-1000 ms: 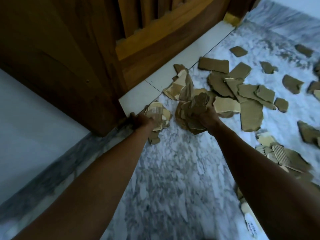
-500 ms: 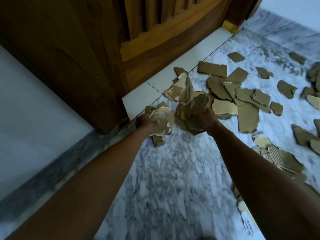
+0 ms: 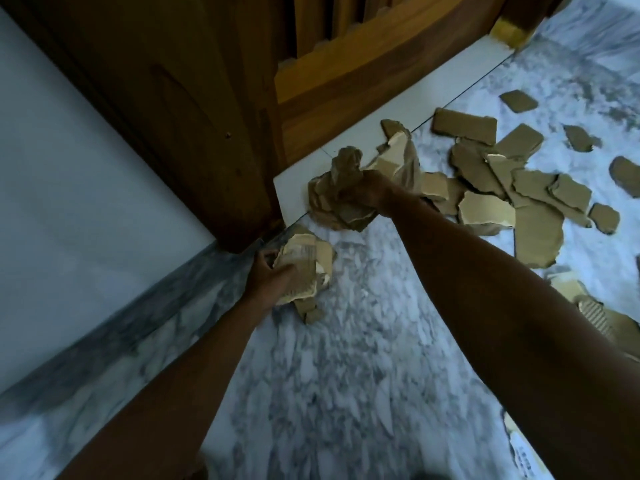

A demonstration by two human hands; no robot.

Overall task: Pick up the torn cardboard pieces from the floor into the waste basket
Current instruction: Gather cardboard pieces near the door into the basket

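Both hands are full of torn cardboard. The right hand (image 3: pixel 367 192), just above the middle of the frame, is curled tight around a crumpled bunch of brown pieces (image 3: pixel 341 199) that bulges out to the left of and below the fist, in front of a white threshold tile (image 3: pixel 298 192). The left hand (image 3: pixel 268 277), lower and to the left, near the foot of the wooden door frame (image 3: pixel 194 126), grips a smaller wad of pale pieces (image 3: pixel 304 265); its fingers wrap over the near side, and one scrap (image 3: pixel 310 311) pokes out below the hand. Whether that wad touches the floor cannot be told.

The rest of the torn cardboard pieces (image 3: pixel 512 188) lie loose on the grey-white marble floor (image 3: pixel 329 393), spread across the upper right of the frame in an overlapping heap just beyond the right forearm, with single scraps scattered farther toward the right edge. A few more pieces (image 3: pixel 588 310), one showing its corrugated ribs, lie at the right edge below that forearm, and another scrap with print (image 3: pixel 523 459) sits at the lower right.

A wooden door (image 3: pixel 346 74) fills the top centre, and a plain pale wall (image 3: pixel 69 161) with a marble skirting (image 3: pixel 104 334) runs down the left side.
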